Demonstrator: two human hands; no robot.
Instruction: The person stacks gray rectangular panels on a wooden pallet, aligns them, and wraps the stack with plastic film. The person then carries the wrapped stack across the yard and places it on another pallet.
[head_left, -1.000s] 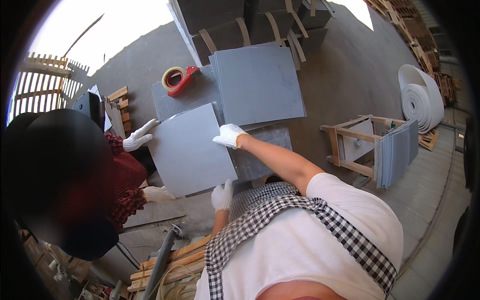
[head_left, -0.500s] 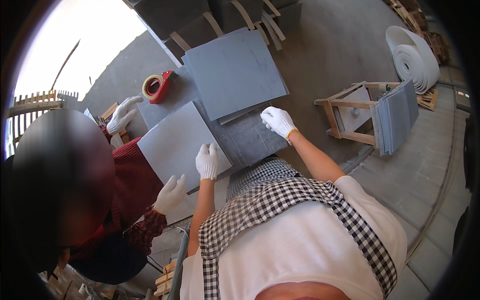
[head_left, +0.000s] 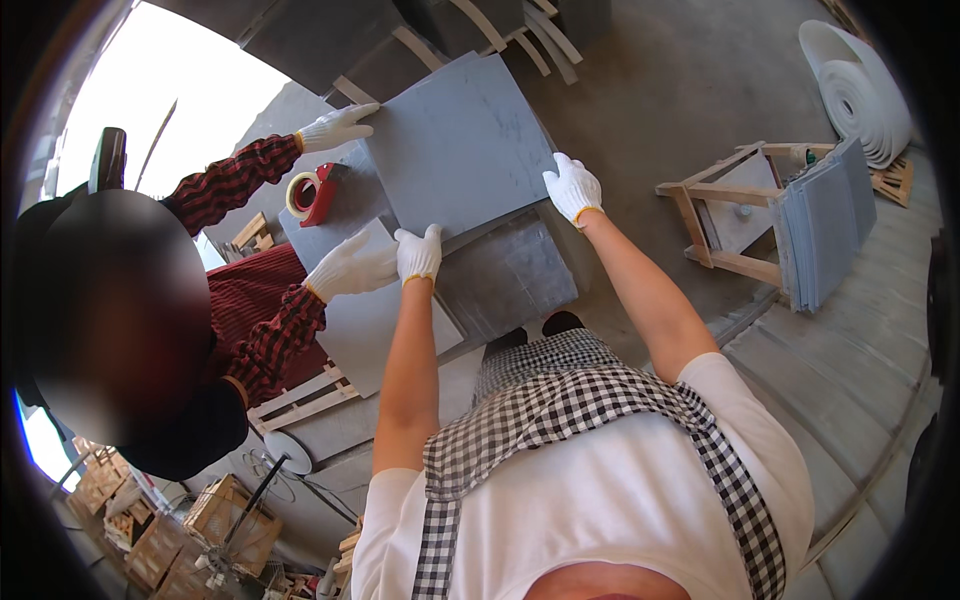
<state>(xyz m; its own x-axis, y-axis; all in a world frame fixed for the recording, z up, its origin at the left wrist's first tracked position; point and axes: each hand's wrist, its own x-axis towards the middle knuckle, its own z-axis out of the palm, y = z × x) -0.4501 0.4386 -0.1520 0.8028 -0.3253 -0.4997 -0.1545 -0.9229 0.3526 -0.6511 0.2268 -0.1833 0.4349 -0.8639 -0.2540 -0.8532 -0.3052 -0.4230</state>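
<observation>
A large grey slab (head_left: 465,145) with faint dark veining lies at the top of a stack on the dark work table (head_left: 510,275). White knitted gloves cover both my hands. My right hand (head_left: 573,187) grips its right corner. At its near left corner, my left hand (head_left: 418,252) has its fingers closed against the edge. A co-worker's gloved hand (head_left: 338,127) reaches the slab's far left corner, and their other gloved hand (head_left: 352,268) is beside my left hand. Below these hands lies a lighter grey slab (head_left: 365,335), partly covered by my forearm.
A red tape dispenser (head_left: 318,195) sits left of the stack. Thin grey slabs (head_left: 828,225) lean on a wooden frame (head_left: 690,225) at right, near a white foam roll (head_left: 855,100). Dark stacks with curved strips (head_left: 480,25) stand beyond the table. A co-worker stands at left.
My hands have moved forward onto the grey slab's near edge and right corner. The co-worker's hands have come to its left side. The view has shifted too.
</observation>
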